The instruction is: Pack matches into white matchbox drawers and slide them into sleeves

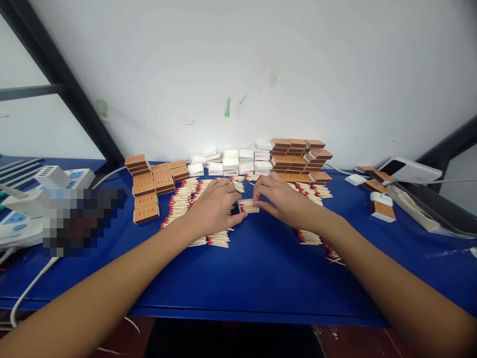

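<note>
Between my two hands, low over the blue table, is a small white matchbox tray [250, 209] with some matches lying in it. My left hand [213, 205] grips its left end, thumb in front and fingers behind; a dark edge shows there, partly hidden by the fingers. The fingers of my right hand [278, 200] are closed at the tray's right end. Rows of red-tipped matches [180, 203] lie beside and under my left hand. More loose matches [310, 236] lie under and beside my right wrist.
Orange matchbox sleeves [146, 187] are stacked at left, more brown-sided matchboxes [296, 161] at the back right. White trays [230, 164] line the wall between. A power strip [80, 180] with chargers stands far left. A white device [413, 170] and an earbud case [381, 199] lie right.
</note>
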Motion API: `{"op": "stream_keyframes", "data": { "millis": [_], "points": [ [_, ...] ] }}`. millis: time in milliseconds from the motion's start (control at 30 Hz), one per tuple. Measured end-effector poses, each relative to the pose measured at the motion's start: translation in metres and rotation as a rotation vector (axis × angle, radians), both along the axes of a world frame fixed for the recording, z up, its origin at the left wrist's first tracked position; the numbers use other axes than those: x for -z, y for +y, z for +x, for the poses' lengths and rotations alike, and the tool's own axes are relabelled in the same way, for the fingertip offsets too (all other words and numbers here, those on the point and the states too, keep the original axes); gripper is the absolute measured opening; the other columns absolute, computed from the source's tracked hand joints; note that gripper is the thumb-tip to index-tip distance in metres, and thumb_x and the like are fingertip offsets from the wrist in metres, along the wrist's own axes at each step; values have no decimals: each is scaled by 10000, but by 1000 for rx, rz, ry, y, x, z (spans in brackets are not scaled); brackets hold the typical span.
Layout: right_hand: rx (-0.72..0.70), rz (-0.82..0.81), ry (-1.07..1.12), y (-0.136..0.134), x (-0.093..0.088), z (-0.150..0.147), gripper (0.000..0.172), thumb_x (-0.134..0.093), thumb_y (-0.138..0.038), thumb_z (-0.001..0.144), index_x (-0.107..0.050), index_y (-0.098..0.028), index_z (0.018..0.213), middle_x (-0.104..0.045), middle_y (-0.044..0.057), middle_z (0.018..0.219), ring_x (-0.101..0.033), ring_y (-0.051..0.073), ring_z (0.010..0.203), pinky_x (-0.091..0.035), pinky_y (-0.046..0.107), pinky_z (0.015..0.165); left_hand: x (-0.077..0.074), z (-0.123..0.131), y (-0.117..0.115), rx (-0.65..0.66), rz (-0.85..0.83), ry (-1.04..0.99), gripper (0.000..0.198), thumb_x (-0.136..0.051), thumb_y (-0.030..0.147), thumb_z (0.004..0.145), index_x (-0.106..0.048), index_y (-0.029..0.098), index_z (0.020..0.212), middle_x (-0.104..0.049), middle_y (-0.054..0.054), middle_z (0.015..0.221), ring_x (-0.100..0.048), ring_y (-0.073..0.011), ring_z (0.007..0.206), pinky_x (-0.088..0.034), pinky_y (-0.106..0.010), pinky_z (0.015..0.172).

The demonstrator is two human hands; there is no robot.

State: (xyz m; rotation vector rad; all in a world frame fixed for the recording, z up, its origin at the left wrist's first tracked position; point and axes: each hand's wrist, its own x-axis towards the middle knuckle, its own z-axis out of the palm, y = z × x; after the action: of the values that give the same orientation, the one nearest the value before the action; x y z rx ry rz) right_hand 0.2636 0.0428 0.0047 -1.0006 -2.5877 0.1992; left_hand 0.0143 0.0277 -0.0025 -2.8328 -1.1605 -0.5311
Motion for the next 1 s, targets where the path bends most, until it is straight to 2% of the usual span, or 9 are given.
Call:
{"op": "stream_keyframes", "data": {
  "millis": [133, 267, 367, 500, 633, 833, 1000],
  "points": [
    [20, 10, 52, 3, 3, -1, 194, -585, -332, 1084, -713, -235, 975, -708, 128, 1089, -575, 323, 1123, -476, 462, 955, -1, -1, 0, 9, -6, -12, 292, -773, 430, 996, -804, 164, 1113, -737, -103, 1021, -629, -325, 1141, -487, -484, 1037],
    [141, 26, 158, 13, 5, -8, 178, -645, -314, 1049, -708, -225, 908, -727, 89, 946, -618, 282, 994, -471, 413, 877, -3, -1, -4, 61, -30, -48, 281, -780, 430, 980, -807, 176, 1098, -728, -90, 982, -632, -324, 1114, -483, -504, 1063],
    [186, -38, 119, 22, 6, -21, 136, -686, -262, 1007, -716, -210, 885, -732, 62, 894, -635, 244, 912, -451, 370, 814, -1, 2, -10, 143, -61, -77, 284, -801, 443, 960, -806, 172, 1043, -736, -83, 972, -646, -314, 1086, -490, -499, 1074],
    [247, -47, 42, 34, 8, -42, 30, -734, -190, 934, -734, -193, 904, -738, 68, 934, -634, 236, 927, -433, 345, 790, 6, 8, -18, 215, -54, -122, 277, -805, 426, 955, -806, 160, 1033, -752, -92, 999, -671, -309, 1119, -498, -469, 1109],
    [316, -51, -28, 40, 7, -53, 90, -701, -149, 940, -727, -193, 866, -742, 79, 961, -626, 236, 949, -416, 335, 775, 11, 12, -20, 230, -32, -114, 284, -798, 432, 957, -815, 153, 1008, -742, -100, 964, -667, -320, 1133, -512, -458, 1090],
    [357, -4, -94, 40, 3, -39, 148, -694, -170, 980, -689, -200, 835, -734, 81, 931, -621, 240, 922, -388, 337, 741, 7, 11, -19, 178, -58, -53, 300, -776, 445, 990, -816, 152, 1035, -726, -93, 944, -640, -295, 1041, -528, -439, 967],
    [305, -23, -39, 43, 6, -26, 99, -693, -182, 999, -697, -200, 901, -714, 76, 967, -630, 224, 895, -417, 318, 764, 3, 10, -17, 141, -50, -15, 313, -773, 442, 998, -813, 139, 1064, -727, -98, 952, -619, -298, 1034, -516, -453, 967]
  ]
}}
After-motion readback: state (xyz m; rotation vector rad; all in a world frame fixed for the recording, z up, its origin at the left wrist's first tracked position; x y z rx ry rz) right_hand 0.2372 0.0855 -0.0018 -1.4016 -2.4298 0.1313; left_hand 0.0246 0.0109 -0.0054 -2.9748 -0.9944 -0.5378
